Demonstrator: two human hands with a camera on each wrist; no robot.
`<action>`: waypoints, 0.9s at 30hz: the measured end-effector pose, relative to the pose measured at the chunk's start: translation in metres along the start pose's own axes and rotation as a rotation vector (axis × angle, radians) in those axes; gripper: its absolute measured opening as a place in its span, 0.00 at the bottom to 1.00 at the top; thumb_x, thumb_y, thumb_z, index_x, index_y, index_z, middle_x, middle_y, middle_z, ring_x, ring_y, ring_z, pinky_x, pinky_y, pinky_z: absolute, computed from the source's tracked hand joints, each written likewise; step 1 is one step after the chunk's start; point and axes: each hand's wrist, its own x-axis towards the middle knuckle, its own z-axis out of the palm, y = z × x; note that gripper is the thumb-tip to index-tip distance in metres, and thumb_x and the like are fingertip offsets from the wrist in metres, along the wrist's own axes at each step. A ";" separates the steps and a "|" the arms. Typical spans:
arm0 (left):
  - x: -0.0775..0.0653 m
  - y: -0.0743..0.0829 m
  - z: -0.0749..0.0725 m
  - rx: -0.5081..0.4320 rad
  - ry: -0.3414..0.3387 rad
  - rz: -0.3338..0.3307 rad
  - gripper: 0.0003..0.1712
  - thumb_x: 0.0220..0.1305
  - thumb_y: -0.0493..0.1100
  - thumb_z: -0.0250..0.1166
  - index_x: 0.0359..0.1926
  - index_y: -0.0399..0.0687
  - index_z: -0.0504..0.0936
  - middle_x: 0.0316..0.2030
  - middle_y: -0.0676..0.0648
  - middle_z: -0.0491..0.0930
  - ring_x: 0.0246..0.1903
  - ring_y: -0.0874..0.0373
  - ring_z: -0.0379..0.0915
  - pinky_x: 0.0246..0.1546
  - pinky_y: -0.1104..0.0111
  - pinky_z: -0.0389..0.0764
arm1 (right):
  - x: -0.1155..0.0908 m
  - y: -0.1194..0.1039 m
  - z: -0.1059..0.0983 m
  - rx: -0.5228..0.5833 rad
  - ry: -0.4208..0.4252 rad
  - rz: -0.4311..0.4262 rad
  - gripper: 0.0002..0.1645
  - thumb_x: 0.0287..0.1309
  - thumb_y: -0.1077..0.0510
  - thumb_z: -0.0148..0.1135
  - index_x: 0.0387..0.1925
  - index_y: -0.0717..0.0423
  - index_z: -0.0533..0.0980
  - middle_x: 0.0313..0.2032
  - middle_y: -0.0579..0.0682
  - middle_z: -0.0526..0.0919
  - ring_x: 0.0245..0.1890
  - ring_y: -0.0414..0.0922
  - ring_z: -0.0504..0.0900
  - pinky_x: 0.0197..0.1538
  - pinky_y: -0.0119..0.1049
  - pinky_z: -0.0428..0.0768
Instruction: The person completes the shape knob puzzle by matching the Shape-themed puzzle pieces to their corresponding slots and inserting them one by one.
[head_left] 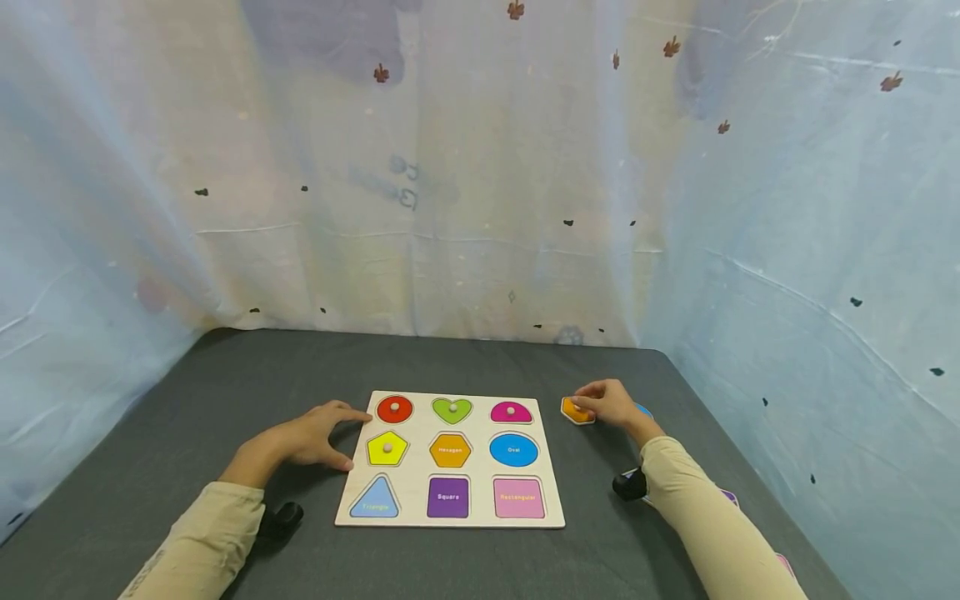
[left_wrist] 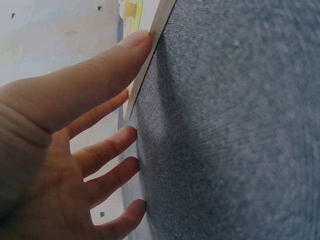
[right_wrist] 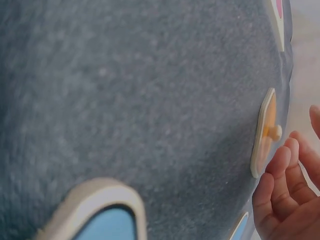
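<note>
A wooden shape puzzle board (head_left: 480, 467) lies flat on the table. My left hand (head_left: 311, 435) spreads along its left side, thumb and index fingertip touching the edge, as the left wrist view (left_wrist: 75, 130) shows close up. My right hand (head_left: 609, 402) reaches over an orange hexagon piece (head_left: 573, 412) to the right of the board. From the right wrist, this hexagon (right_wrist: 263, 137) lies on the table, its small knob (right_wrist: 275, 132) showing uncovered beside my fingertips. Circle (head_left: 394, 408), heart, half-circle and yellow pentagon pieces with knobs sit in their slots; the other slots show printed names.
A blue piece (head_left: 643, 410) lies partly hidden behind my right wrist. Another blue piece (right_wrist: 107, 225) is close to the right wrist camera. Purple (head_left: 730, 497) and pink (head_left: 785, 565) pieces show past my right sleeve. Patterned cloth (head_left: 480, 167) hangs around the grey table.
</note>
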 end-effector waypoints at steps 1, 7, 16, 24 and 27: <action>0.000 0.000 0.000 0.000 -0.001 0.003 0.47 0.49 0.49 0.81 0.70 0.50 0.73 0.68 0.30 0.64 0.68 0.28 0.59 0.62 0.32 0.66 | 0.000 0.001 0.000 -0.002 -0.001 0.004 0.18 0.68 0.61 0.63 0.48 0.75 0.81 0.38 0.65 0.88 0.29 0.42 0.82 0.32 0.32 0.81; 0.001 0.000 0.002 0.004 -0.003 0.013 0.46 0.49 0.48 0.81 0.70 0.50 0.73 0.68 0.30 0.65 0.68 0.29 0.60 0.63 0.33 0.66 | -0.003 0.006 0.002 -0.048 0.003 0.023 0.17 0.66 0.61 0.64 0.48 0.73 0.81 0.42 0.66 0.88 0.28 0.40 0.81 0.32 0.30 0.81; 0.001 -0.001 0.001 0.003 -0.006 -0.004 0.46 0.49 0.48 0.81 0.70 0.51 0.73 0.68 0.30 0.64 0.68 0.29 0.59 0.63 0.32 0.66 | -0.001 0.005 0.004 -0.080 0.005 0.037 0.14 0.65 0.64 0.65 0.46 0.73 0.82 0.42 0.67 0.87 0.33 0.43 0.82 0.35 0.31 0.81; 0.001 -0.001 0.001 -0.003 0.000 -0.006 0.47 0.49 0.48 0.81 0.70 0.51 0.72 0.68 0.30 0.64 0.69 0.29 0.59 0.63 0.33 0.66 | 0.002 0.005 0.006 -0.104 0.016 0.042 0.13 0.64 0.66 0.65 0.45 0.74 0.83 0.40 0.66 0.87 0.35 0.46 0.83 0.38 0.34 0.84; 0.000 -0.001 0.001 -0.002 0.001 0.000 0.47 0.49 0.48 0.81 0.70 0.50 0.73 0.68 0.30 0.64 0.69 0.29 0.59 0.63 0.33 0.66 | 0.002 0.005 0.006 -0.107 0.028 0.045 0.12 0.63 0.66 0.66 0.44 0.73 0.83 0.39 0.65 0.87 0.35 0.46 0.83 0.37 0.33 0.83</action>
